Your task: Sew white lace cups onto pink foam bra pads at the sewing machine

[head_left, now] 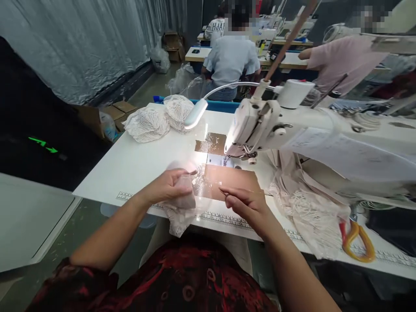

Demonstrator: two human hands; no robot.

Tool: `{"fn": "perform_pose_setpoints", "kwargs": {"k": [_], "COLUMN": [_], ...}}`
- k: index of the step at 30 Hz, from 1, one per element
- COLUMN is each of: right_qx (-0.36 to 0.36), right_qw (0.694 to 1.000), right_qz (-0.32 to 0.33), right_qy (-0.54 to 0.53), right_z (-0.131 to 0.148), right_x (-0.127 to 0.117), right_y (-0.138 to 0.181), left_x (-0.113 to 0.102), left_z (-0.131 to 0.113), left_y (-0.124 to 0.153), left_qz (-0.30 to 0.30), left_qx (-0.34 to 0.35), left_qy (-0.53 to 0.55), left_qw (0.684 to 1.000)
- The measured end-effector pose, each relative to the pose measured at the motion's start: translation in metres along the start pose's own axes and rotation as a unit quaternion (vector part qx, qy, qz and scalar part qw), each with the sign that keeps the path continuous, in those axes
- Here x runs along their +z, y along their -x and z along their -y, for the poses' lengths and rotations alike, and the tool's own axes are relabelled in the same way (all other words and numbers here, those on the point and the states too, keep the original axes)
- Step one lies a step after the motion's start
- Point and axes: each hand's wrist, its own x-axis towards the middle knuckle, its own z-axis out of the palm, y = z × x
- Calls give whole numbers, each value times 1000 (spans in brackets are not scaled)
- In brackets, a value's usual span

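My left hand (177, 186) is closed on a piece of sheer white lace fabric (180, 221), which hangs over the table's front edge. Part of the cloth near those fingers is blurred. Just right of it, above a brown sheet (235, 180) on the table, my right hand (248, 206) pinches thin tweezers (222, 191), with the tips pointing left. Most of the tool is hidden by my fingers. Behind both hands stands a sewing machine (242, 125), its needle area lit.
Bundled white lace (147, 123) lies at the table's back left. Pale fabric (308, 212) and yellow-handled scissors (359, 242) lie at the right. A lamp (196, 113) hangs over the white table (113, 169). Other people, including a person in light blue (232, 60), sit beyond.
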Motion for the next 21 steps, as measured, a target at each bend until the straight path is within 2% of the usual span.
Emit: {"fn": "perform_pose_setpoints", "kwargs": {"k": [4, 7, 9, 14, 17, 19, 21], "right_qx": [43, 44, 35, 29, 34, 28, 9], "right_qw": [996, 987, 983, 987, 991, 996, 999], "right_qz": [69, 128, 144, 110, 78, 55, 29], "right_qy": [-41, -84, -105, -117, -108, -62, 30], "right_z": [13, 15, 14, 9, 6, 3, -3], "right_x": [25, 35, 40, 52, 51, 44, 30], "right_y": [-32, -43, -47, -49, -47, -42, -32], "left_x": [-2, -8, -12, -13, -12, -16, -28], "left_z": [-3, -5, -3, 2, 1, -4, -11], "left_y": [5, 6, 4, -2, -4, -5, -4], "left_qz": [112, 137, 140, 140, 125, 132, 159], "left_qx": [20, 36, 46, 71, 95, 95, 74], "left_qy": [-37, -89, -116, -128, -133, -121, -130], "left_qw": [993, 986, 982, 979, 979, 979, 976]}}
